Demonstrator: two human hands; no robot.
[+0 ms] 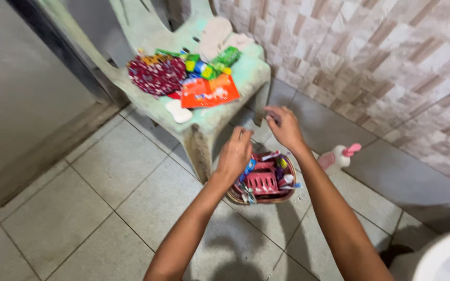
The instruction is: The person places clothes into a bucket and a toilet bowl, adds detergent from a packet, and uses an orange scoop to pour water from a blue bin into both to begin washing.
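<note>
My left hand [235, 153] hovers over the left rim of a small round basket [266, 200] on the tiled floor. Its fingers are curled and blurred, so I cannot tell whether they hold anything. My right hand [286, 127] is just above and behind the basket, with thumb and forefinger pinched on a small grey piece [272, 118]. The basket holds a red plastic item [261, 182] and several small sachets and tubes. Both hands are close to the front right leg of a pale green plastic chair [209, 127].
On the chair seat lie a red patterned pouch [156, 74], an orange packet [209, 91], green packets [204, 65] and a white bar [178, 111]. A white pump bottle with a pink top [337, 156] stands by the tiled wall. A white toilet rim [444, 257] is at bottom right.
</note>
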